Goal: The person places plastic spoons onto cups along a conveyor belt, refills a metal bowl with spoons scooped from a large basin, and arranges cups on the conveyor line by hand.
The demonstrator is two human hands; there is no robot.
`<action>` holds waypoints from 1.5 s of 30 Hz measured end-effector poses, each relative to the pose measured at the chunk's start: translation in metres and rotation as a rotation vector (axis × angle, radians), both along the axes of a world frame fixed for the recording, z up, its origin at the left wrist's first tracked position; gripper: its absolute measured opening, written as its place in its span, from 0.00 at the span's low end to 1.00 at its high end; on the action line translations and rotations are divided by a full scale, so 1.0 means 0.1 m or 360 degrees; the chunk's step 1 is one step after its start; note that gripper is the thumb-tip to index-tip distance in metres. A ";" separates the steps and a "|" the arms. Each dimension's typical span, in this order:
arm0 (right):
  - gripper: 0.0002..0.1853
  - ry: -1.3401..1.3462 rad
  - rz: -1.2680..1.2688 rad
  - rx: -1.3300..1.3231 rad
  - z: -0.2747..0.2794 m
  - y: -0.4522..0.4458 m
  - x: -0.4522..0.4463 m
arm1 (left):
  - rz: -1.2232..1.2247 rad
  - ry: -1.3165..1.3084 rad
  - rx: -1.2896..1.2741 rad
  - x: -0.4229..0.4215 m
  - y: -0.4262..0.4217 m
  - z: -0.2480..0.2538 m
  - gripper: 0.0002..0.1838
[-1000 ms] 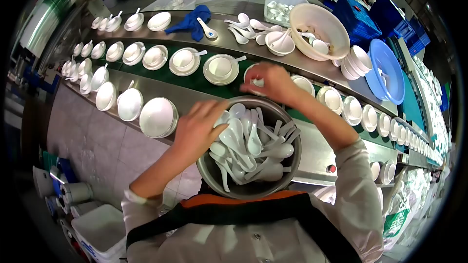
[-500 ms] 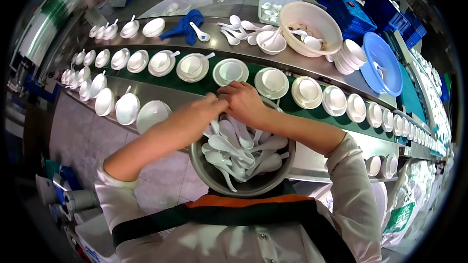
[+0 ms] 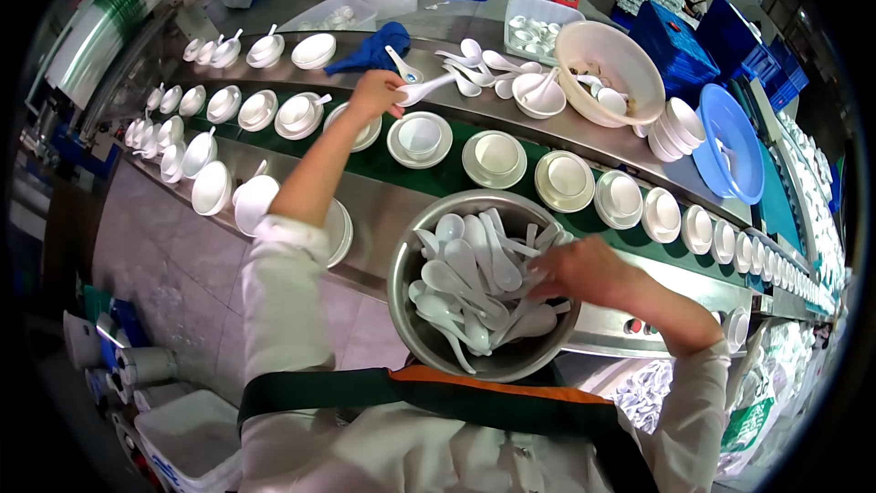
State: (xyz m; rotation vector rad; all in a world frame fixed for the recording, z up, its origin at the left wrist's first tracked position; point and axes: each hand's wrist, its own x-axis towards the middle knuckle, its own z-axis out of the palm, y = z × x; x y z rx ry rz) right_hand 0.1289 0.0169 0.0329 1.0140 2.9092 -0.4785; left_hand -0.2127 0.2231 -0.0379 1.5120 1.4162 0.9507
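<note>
My left hand [image 3: 377, 96] is closed on the handle end of a white spoon [image 3: 427, 88], held above a small white bowl on a plate [image 3: 354, 132]. The spoon points to the right, over the line of crockery. At the right side of a steel basin [image 3: 401, 310], my right hand [image 3: 584, 271] has its fingers curled down among a heap of white spoons [image 3: 470, 265]. Its fingertips are partly hidden and slightly blurred, so what they grip is unclear. Near the basin, cups nested on plates [image 3: 495, 157] stand on a green belt [image 3: 443, 184].
Behind the belt, a steel ledge holds loose spoons [image 3: 474, 64], a blue cloth [image 3: 374, 47], a cream basin [image 3: 650, 64] and stacked bowls [image 3: 675, 131]. A blue basin [image 3: 730, 146] stands further right. More bowls [image 3: 212, 188] line the near ledge at left.
My hands were together over the basin's far rim. The left has moved forward and left with a spoon; the right has drawn back to the basin's right side. The view has shifted slightly.
</note>
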 end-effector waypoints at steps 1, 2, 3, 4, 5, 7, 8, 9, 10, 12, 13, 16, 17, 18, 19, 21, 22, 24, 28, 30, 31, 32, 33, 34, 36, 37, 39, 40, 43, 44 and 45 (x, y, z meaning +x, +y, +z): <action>0.13 0.0188 0.0134 0.0020 -0.16 -0.04 0.04 | 0.0055 -0.0005 0.0072 0.00 0.10 -0.16 0.04; 0.10 0.0093 0.0069 0.0017 -0.12 -0.09 0.00 | 0.0066 0.0328 0.0354 -0.01 0.17 -0.32 0.04; 0.10 0.0093 0.0058 0.0015 -0.05 -0.08 0.01 | 0.0074 0.0660 0.0634 -0.02 0.21 -0.42 0.04; 0.08 0.0255 -0.0008 0.0069 0.03 -0.03 0.04 | 0.0076 0.0811 0.0673 0.00 0.18 -0.47 0.05; 0.06 0.0416 -0.0077 0.0128 0.14 0.04 0.07 | 0.0095 0.0926 0.0678 0.00 0.15 -0.50 0.05; 0.03 0.0589 -0.0414 0.0110 0.43 0.22 0.08 | -0.0015 0.1106 0.0634 -0.08 0.14 -0.54 0.05; 0.03 0.0686 -0.0557 0.0167 0.50 0.38 0.04 | -0.0071 0.1211 0.0698 -0.12 0.13 -0.53 0.04; 0.06 0.0814 -0.0572 0.0344 0.40 0.61 0.01 | -0.0128 0.1318 0.0762 -0.18 0.12 -0.52 0.04; 0.06 0.0900 -0.0538 0.0510 0.31 0.83 -0.09 | -0.0210 0.1304 0.0755 -0.28 0.18 -0.58 0.05; 0.07 0.0778 -0.0575 0.0767 -0.18 1.39 -0.28 | -0.0172 0.1552 0.0909 -0.25 0.03 -0.38 0.11; 0.07 0.0717 -0.0593 0.0785 -0.42 1.58 -0.41 | -0.0106 0.1613 0.1042 -0.23 -0.06 -0.29 0.14; 0.10 0.0300 -0.0528 0.0672 -0.93 1.84 -0.80 | -0.0283 0.1104 0.1040 0.16 -0.53 0.14 0.16; 0.12 0.0364 -0.0420 0.0622 -1.08 1.89 -0.85 | -0.0461 0.0850 0.0875 0.33 -0.79 0.31 0.13; 0.14 0.0460 -0.0403 0.0550 -1.11 1.85 -0.89 | -0.0700 0.0837 0.0762 0.49 -1.04 0.46 0.11; 0.15 0.0555 -0.0383 0.0481 -1.10 1.80 -0.90 | -0.0974 0.0745 0.0977 0.62 -1.27 0.48 0.08; 0.16 0.0663 -0.0303 0.0632 -0.90 1.69 -0.85 | -0.1330 0.0893 0.1100 0.79 -1.64 0.40 0.09; 0.13 0.0693 -0.0245 0.0368 -0.70 1.60 -0.79 | -0.1477 0.0898 0.1053 0.86 -1.78 0.39 0.10; 0.11 0.0741 0.0117 0.0206 -0.41 1.38 -0.65 | -0.1657 0.1073 0.0966 0.93 -1.96 0.35 0.10; 0.09 0.0374 0.0800 0.0598 -0.26 0.74 -0.48 | -0.1708 0.1204 0.0934 1.01 -1.99 0.32 0.08; 0.08 0.0279 0.0879 0.0735 -0.27 0.67 -0.41 | -0.1781 0.1211 0.0770 1.09 -2.04 0.35 0.08; 0.08 0.0267 0.0914 0.0769 -0.27 0.67 -0.37 | -0.1834 0.1214 0.0606 1.12 -2.04 0.36 0.07; 0.08 0.0253 0.0954 0.0801 -0.26 0.68 -0.33 | -0.1837 0.1219 0.0611 1.11 -2.03 0.37 0.07; 0.08 0.0253 0.0954 0.0805 -0.21 0.69 -0.28 | -0.1857 0.1142 0.0618 1.10 -2.03 0.36 0.07; 0.07 0.0191 0.0786 0.0699 -0.11 0.71 -0.21 | -0.1877 0.1063 0.0622 1.09 -2.02 0.35 0.08; 0.06 0.0168 0.0416 0.0605 0.05 0.79 -0.05 | -0.1876 0.1034 0.0654 1.07 -2.02 0.35 0.08; 0.06 0.0207 0.0214 0.0619 0.10 0.87 0.03 | -0.1874 0.1005 0.0687 1.07 -2.02 0.35 0.08; 0.07 0.0234 -0.0241 0.0729 0.08 1.14 0.11 | -0.1845 0.1050 0.0793 1.08 -2.03 0.39 0.07; 0.09 0.0145 -0.0388 0.0826 0.00 1.28 0.10 | -0.1816 0.1096 0.0900 1.08 -2.04 0.41 0.06; 0.10 -0.0525 -0.0653 0.0674 -0.39 1.59 0.04 | -0.1787 0.1005 0.0817 1.05 -2.05 0.31 0.04; 0.10 -0.0523 -0.0654 0.0678 -0.62 1.71 0.09 | -0.1786 0.1009 0.0820 1.06 -2.04 0.33 0.04; 0.10 -0.0268 -0.0473 0.0628 -0.88 1.81 0.17 | -0.1832 0.1154 0.0793 1.06 -2.03 0.38 0.04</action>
